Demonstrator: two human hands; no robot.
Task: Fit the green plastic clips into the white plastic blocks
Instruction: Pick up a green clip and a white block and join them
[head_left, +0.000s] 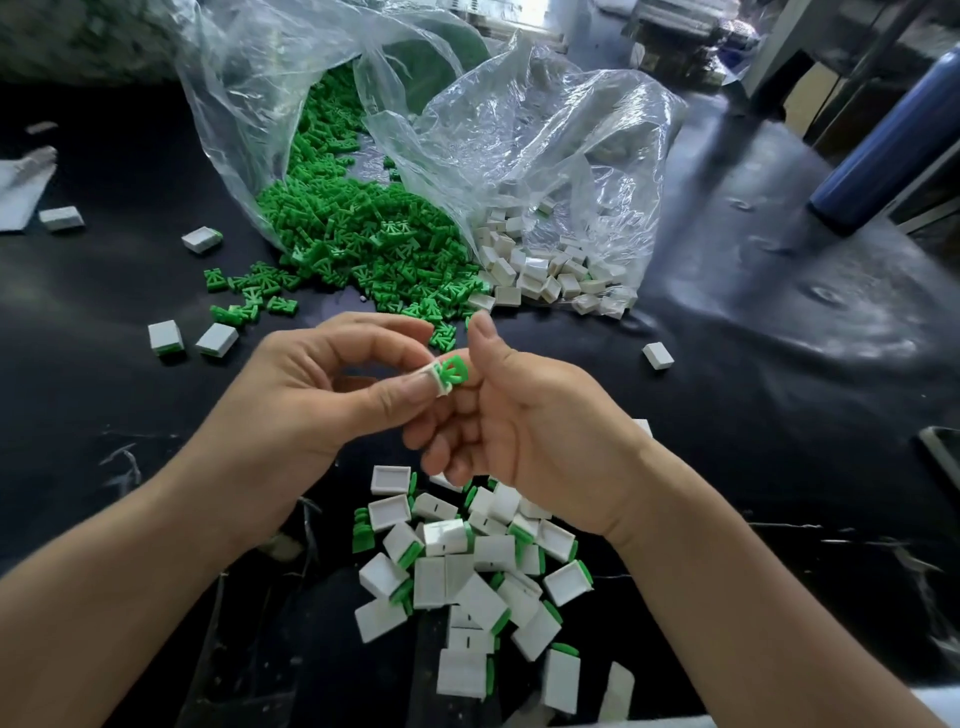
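My left hand (332, 384) pinches a small white plastic block (435, 379) between thumb and fingers, mid-frame above the black table. A green plastic clip (453, 371) sits partly in the block's open end, and my right hand (514, 421) holds that clip with thumb raised and fingers curled under it. A clear bag spills a heap of loose green clips (358, 234) behind my hands. A second clear bag beside it spills white blocks (550, 270). Below my hands lies a pile of white blocks with green clips fitted (467, 566).
Stray white blocks (165, 338) and green clips (249, 296) lie scattered left on the black table (753, 415). One lone block (657, 356) lies to the right. A blue bottle (883, 150) stands at the far right, and a dark phone edge (943, 452) shows at the right border.
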